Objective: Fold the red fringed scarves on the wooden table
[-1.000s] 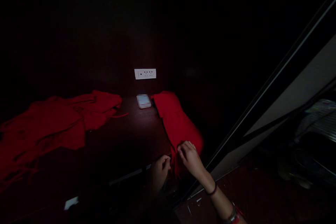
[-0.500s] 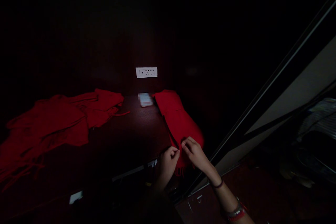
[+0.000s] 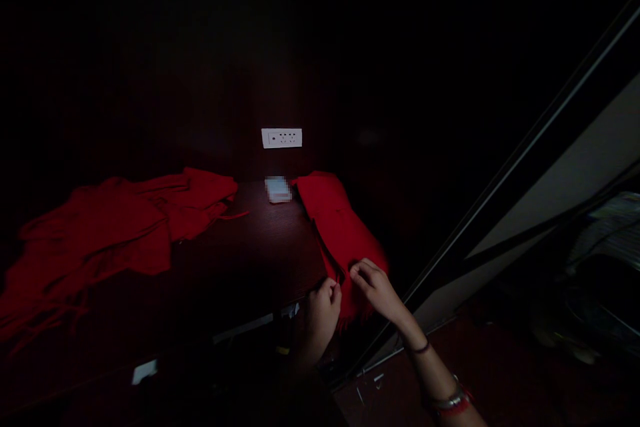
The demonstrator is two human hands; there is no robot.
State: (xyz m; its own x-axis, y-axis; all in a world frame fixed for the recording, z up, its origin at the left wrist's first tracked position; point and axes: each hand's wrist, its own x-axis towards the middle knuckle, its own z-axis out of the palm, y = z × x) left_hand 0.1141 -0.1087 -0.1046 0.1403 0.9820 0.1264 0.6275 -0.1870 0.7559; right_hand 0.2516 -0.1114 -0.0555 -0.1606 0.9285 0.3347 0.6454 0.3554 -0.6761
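Observation:
A long red fringed cloth, which looks like a scarf (image 3: 345,220), lies folded along the right end of the dark table, its near end hanging at the front edge. My left hand (image 3: 324,310) pinches the scarf's left edge near that end. Just to the right, my right hand (image 3: 376,288) is closed in a pinch on the scarf's upper layer; its fingertips press on the fabric. A small gap of red cloth shows between the two hands. The fringe below them is partly dark.
A crumpled heap of red fringed cloth (image 3: 115,223) spreads over the left of the dark table (image 3: 265,240). A blurred pale packet (image 3: 278,189) lies at the back, below a white wall socket (image 3: 282,138). A slanting frame edge (image 3: 480,207) runs along the right.
My hands have moved slightly apart at the scarf's near end, the left a little leftward and the right a little rightward. The view has shifted slightly.

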